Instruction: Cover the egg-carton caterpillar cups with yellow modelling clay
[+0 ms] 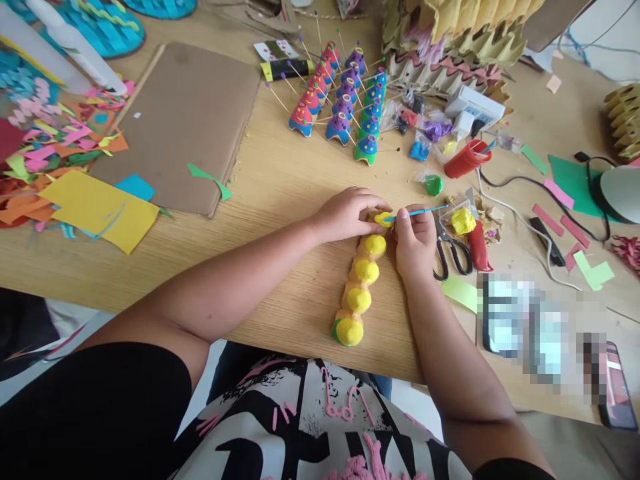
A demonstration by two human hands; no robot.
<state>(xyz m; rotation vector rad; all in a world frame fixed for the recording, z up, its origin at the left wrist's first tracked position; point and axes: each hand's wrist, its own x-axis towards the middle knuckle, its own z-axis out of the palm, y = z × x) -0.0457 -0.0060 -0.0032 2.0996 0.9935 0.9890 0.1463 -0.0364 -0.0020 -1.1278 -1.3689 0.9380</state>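
Note:
A strip of egg carton [352, 289] lies lengthwise on the table in front of me. Its bumps are capped with yellow clay [359, 300], and a bit of green shows at the near end. At the far end, my left hand [347, 212] curls its fingers around the strip's last bump. My right hand [417, 243] pinches a thin blue modelling tool [423, 212], whose tip touches the yellow clay on that bump. Close to the right hand lie black-handled scissors [454, 257] and a lump of yellow clay [463, 221].
Painted carton caterpillars [343, 107] with pins stand at the back. Cardboard [190, 113] and paper scraps [55, 153] lie to the left. On the right are a red cup [467, 159], a red-handled cutter [480, 247], cables and a phone [617, 387]. Egg cartons [450, 47] are stacked behind.

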